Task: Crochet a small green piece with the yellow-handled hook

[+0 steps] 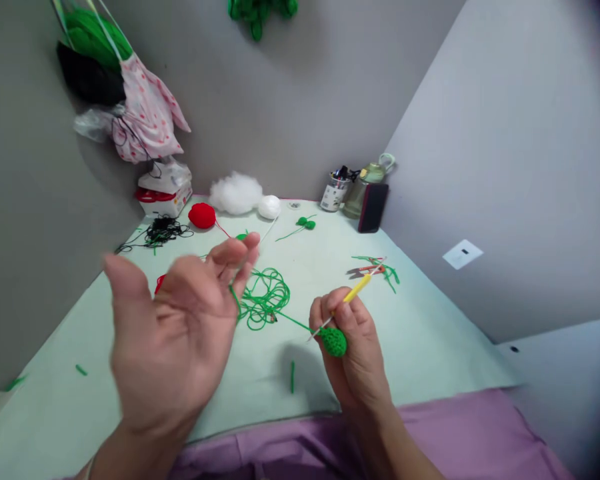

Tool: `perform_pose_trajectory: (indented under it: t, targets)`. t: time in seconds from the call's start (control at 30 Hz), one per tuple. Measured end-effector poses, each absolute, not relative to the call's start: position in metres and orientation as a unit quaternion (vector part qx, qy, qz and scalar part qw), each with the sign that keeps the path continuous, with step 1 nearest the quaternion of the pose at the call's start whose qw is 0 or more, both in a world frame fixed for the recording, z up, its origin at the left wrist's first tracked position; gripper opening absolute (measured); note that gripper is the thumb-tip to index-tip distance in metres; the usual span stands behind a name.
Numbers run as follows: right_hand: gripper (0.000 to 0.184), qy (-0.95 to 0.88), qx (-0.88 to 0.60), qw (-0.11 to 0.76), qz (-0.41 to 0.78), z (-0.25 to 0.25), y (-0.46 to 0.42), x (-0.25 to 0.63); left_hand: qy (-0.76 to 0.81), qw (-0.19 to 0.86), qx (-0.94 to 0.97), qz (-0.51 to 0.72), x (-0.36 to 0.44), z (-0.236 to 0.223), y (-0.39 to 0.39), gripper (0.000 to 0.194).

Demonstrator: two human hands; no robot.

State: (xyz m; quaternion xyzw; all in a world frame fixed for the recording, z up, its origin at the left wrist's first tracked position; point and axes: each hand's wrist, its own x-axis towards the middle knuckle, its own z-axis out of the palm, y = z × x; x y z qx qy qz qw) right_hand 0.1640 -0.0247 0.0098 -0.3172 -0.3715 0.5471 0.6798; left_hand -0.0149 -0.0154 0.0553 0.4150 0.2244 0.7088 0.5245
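Observation:
My right hand (363, 357) is closed around a crochet hook (359, 288) with a yellow handle, its metal tip pointing down to the left. A small rounded green crocheted piece (335, 342) sits against the same hand, just below the hook's shaft. From that piece a green strand runs left to a loose tangle of green yarn (266, 297) on the table. My left hand (175, 347) is raised palm up, thumb and fingers apart. Green yarn touches the outer side of its fingers; whether it is wrapped round one I cannot tell.
Orange-handled thread snips (365, 271) lie among green yarn scraps at right. Behind are a red yarn ball (202, 215), white stuffing (236, 193), a white ball (269, 207), green leaf-like pieces (306, 224), black yarn (164, 231), a pen holder (335, 193) and a propped phone (373, 208).

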Motion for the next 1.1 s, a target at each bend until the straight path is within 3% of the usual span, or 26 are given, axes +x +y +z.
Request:
perform_pose_trajectory:
  t: [0.07, 0.13, 0.17, 0.2, 0.3, 0.4, 0.67, 1.1]
  targets:
    - [0.038, -0.360, -0.323, 0.695, 0.531, 0.010, -0.025, 0.163, 0.278, 0.342, 0.626, 0.643, -0.012, 0.039, -0.014, 0.064]
    - [0.035, -0.360, -0.335, 0.710, 0.505, 0.010, -0.025, 0.162, 0.337, 0.256, 0.743, 0.518, -0.006, 0.021, -0.015, 0.038]
    - [0.033, -0.368, -0.340, 0.717, 0.484, 0.009, -0.026, 0.162, 0.360, 0.273, 0.746, 0.489, -0.003, 0.014, -0.016, 0.024]
    - [0.032, -0.381, -0.345, 0.724, 0.460, 0.008, -0.027, 0.162, 0.375, 0.331, 0.726, 0.472, 0.000, 0.009, -0.019, 0.023]
    - [0.024, -0.425, -0.347, 0.739, 0.391, 0.003, -0.029, 0.161, 0.348, 0.533, 0.627, 0.449, 0.009, 0.007, -0.028, 0.037]
    - [0.017, -0.456, -0.344, 0.740, 0.355, 0.000, -0.032, 0.161, 0.317, 0.631, 0.542, 0.456, 0.013, 0.012, -0.033, 0.037]
    - [0.015, -0.544, -0.343, 0.691, 0.331, 0.003, -0.034, 0.167, 0.340, 0.679, 0.419, 0.498, 0.012, 0.008, -0.032, 0.040]
    - [0.009, -0.538, -0.319, 0.652, 0.428, -0.003, -0.030, 0.176, 0.344, 0.685, 0.382, 0.516, 0.016, 0.013, -0.033, 0.051]
